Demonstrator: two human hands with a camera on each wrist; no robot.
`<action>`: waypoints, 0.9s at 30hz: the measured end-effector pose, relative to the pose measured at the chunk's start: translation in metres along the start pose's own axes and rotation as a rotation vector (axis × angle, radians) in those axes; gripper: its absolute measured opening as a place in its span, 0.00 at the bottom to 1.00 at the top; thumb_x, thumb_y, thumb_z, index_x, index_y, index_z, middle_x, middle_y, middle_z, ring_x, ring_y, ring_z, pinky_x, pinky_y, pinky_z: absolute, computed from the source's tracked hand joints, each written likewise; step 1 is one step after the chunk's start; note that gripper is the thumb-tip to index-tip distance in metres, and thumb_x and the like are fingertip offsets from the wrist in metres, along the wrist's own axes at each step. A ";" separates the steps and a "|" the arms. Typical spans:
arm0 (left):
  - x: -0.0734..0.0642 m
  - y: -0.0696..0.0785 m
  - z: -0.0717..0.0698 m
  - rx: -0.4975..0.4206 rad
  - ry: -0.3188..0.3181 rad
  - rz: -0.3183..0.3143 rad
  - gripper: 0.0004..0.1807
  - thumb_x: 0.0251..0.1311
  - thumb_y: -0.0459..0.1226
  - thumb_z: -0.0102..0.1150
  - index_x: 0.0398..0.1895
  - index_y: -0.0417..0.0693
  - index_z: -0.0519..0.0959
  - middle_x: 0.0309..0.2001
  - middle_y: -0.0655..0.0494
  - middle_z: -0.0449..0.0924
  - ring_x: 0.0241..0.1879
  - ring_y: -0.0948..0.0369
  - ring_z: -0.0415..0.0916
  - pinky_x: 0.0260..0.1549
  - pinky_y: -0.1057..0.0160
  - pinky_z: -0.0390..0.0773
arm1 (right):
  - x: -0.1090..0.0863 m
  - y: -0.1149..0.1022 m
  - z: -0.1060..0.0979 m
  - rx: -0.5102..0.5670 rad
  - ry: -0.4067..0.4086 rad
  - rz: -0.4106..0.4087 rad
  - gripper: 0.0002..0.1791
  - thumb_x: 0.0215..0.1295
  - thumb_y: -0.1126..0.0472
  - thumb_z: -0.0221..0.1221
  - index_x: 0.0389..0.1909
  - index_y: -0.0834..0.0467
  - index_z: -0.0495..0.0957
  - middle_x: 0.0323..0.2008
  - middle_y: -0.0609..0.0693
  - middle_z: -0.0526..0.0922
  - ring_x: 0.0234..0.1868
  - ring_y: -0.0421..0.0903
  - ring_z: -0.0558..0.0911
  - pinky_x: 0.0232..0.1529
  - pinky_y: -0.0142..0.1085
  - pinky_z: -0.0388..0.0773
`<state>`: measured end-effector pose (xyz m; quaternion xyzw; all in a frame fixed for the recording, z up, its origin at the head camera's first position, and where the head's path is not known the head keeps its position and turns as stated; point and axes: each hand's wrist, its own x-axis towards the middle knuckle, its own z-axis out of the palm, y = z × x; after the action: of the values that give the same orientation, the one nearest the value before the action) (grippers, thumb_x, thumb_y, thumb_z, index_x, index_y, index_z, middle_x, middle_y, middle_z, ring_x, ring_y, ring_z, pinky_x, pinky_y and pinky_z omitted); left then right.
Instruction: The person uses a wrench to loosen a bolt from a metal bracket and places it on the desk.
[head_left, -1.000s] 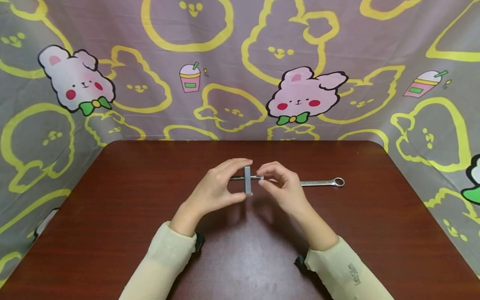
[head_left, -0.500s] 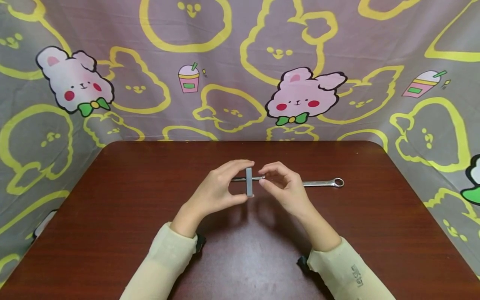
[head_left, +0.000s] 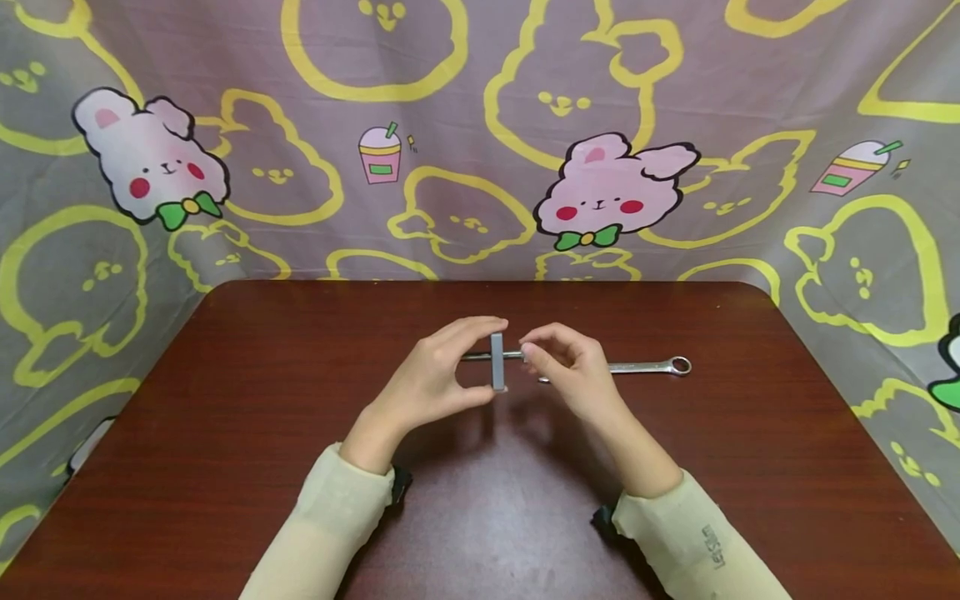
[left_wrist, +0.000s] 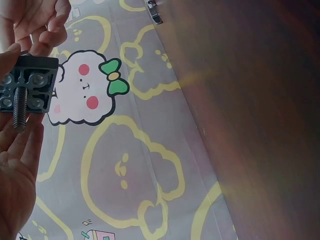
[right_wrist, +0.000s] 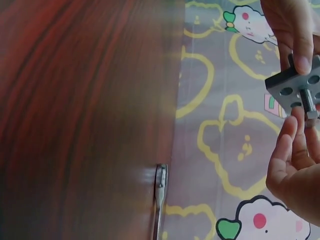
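Observation:
A grey square plate (head_left: 497, 362) with holes near its corners stands on edge above the table, a metal bolt (head_left: 513, 355) running through its middle. My left hand (head_left: 427, 367) grips the plate by opposite edges, thumb below and fingers above. In the left wrist view the bolt's threaded part (left_wrist: 20, 107) sticks out from the plate's ribbed side. My right hand (head_left: 572, 367) pinches the bolt's other end between thumb and fingertips. The right wrist view has these fingers (right_wrist: 298, 140) right at the bolt's tip. Part of that tip is hidden behind them.
A combination wrench (head_left: 645, 367) lies on the brown table (head_left: 300, 433) behind my right hand, which covers part of its shaft. Its ring end points right. A patterned curtain (head_left: 465, 125) surrounds the table's back and sides.
My right thumb has moved up and away over the bolt's end, and the right hand sits slightly farther right. The left hand's grip and the wrench stay as they were.

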<state>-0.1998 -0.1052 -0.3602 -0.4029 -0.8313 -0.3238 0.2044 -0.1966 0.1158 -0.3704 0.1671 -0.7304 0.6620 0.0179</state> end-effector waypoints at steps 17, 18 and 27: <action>0.001 -0.001 -0.002 0.007 0.004 -0.006 0.40 0.43 0.35 0.78 0.64 0.42 0.73 0.61 0.49 0.78 0.61 0.56 0.76 0.57 0.59 0.80 | -0.002 0.001 0.009 -0.037 -0.002 -0.264 0.11 0.55 0.83 0.58 0.37 0.71 0.81 0.43 0.66 0.77 0.46 0.36 0.80 0.46 0.27 0.81; 0.000 -0.001 -0.002 0.008 0.004 -0.006 0.40 0.43 0.35 0.78 0.64 0.42 0.73 0.61 0.49 0.78 0.61 0.56 0.76 0.57 0.59 0.80 | -0.002 0.001 0.009 -0.033 -0.001 -0.268 0.11 0.55 0.83 0.58 0.37 0.71 0.81 0.43 0.65 0.77 0.46 0.36 0.80 0.46 0.27 0.81; -0.001 -0.002 -0.003 0.011 -0.002 -0.012 0.40 0.43 0.35 0.78 0.64 0.43 0.73 0.61 0.49 0.78 0.61 0.56 0.76 0.57 0.58 0.80 | -0.005 0.000 0.003 0.010 -0.056 -0.152 0.14 0.59 0.78 0.60 0.46 0.71 0.77 0.48 0.46 0.80 0.47 0.36 0.82 0.49 0.30 0.83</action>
<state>-0.2003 -0.1084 -0.3597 -0.3973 -0.8356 -0.3201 0.2039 -0.1909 0.1144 -0.3719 0.2404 -0.7124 0.6577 0.0469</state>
